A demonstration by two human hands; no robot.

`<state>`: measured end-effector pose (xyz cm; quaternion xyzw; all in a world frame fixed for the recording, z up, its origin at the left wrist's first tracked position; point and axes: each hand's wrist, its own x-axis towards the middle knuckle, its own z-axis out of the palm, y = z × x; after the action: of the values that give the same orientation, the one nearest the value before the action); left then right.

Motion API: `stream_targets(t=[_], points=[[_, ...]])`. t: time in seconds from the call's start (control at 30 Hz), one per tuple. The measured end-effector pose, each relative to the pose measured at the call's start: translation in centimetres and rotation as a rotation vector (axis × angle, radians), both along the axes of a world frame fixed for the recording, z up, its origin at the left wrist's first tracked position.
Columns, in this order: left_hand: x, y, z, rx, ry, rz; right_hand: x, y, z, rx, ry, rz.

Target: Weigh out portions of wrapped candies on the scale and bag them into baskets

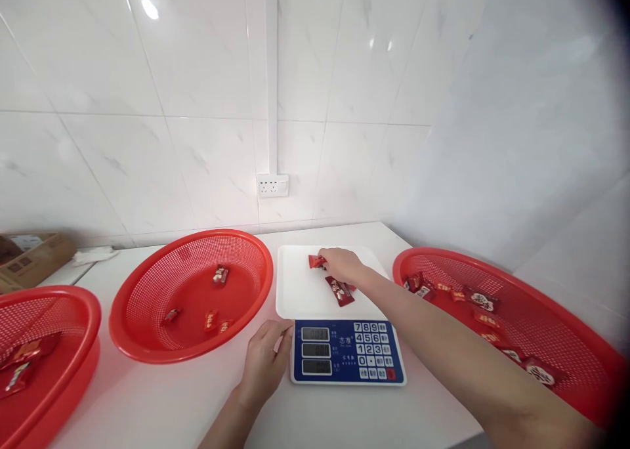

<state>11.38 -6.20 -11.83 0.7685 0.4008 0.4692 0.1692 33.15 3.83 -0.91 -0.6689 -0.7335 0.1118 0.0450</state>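
A digital scale [348, 352] with a blue keypad panel and a white tray [300, 285] stands at the centre of the table. Over the tray, my right hand [340, 265] has its fingers closed on a small red packet [315, 261]. Below those fingers a dark red packet [339, 291] lies on the tray, with another red piece partly hidden beside it. My left hand [267, 357] touches the left edge of the scale, its fingers curled together; whether anything is inside them is hidden.
Red baskets with small packets stand at the middle left [197, 354], far left [83, 304] and right [443, 255]. A cardboard box [42, 258] and white cloth [93, 255] lie at the back left. A tiled wall with a socket [273, 185] rises behind.
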Motion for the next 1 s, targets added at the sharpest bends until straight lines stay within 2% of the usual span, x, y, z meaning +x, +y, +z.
stream_targets(t=[0.1, 0.2, 0.27, 0.33, 0.37, 0.43, 0.53, 0.7, 0.83, 1.0], points=[[-0.1, 0.0, -0.1, -0.055, -0.041, -0.006, 0.0, 0.0, 0.7, 0.030, 0.093, -0.020], [0.0, -0.1, 0.0, -0.188, -0.201, -0.011, -0.8, -0.9, 1.9, -0.043, 0.270, 0.064], [0.0, -0.2, 0.4, -0.305, -0.372, -0.062, -1.6, -2.2, 2.4, -0.241, 0.511, 0.175], [0.2, -0.3, 1.0, -0.439, -0.539, -0.159, -2.5, -3.8, 2.2, -0.507, 0.750, 0.281], [0.2, -0.3, 1.3, -0.508, -0.603, -0.205, -3.0, -4.5, 2.0, -0.624, 0.826, 0.321], [0.3, -0.3, 1.9, -0.620, -0.693, -0.249, -3.7, -5.8, 1.4, -0.731, 0.859, 0.378], [0.4, -0.2, 2.3, -0.654, -0.794, -0.194, -4.4, -7.0, 0.7, -0.703, 0.804, 0.408], [0.4, -0.3, 2.1, -0.604, -0.914, -0.084, -4.5, -7.4, 0.9, -0.517, 0.593, 0.319], [0.3, -0.6, 2.3, -0.604, -0.905, -0.112, -4.2, -7.7, 1.4, -0.452, 0.538, 0.310], [0.1, -0.9, 2.7, -0.631, -0.725, -0.238, -4.2, -8.1, 2.2, -0.506, 0.477, 0.346]])
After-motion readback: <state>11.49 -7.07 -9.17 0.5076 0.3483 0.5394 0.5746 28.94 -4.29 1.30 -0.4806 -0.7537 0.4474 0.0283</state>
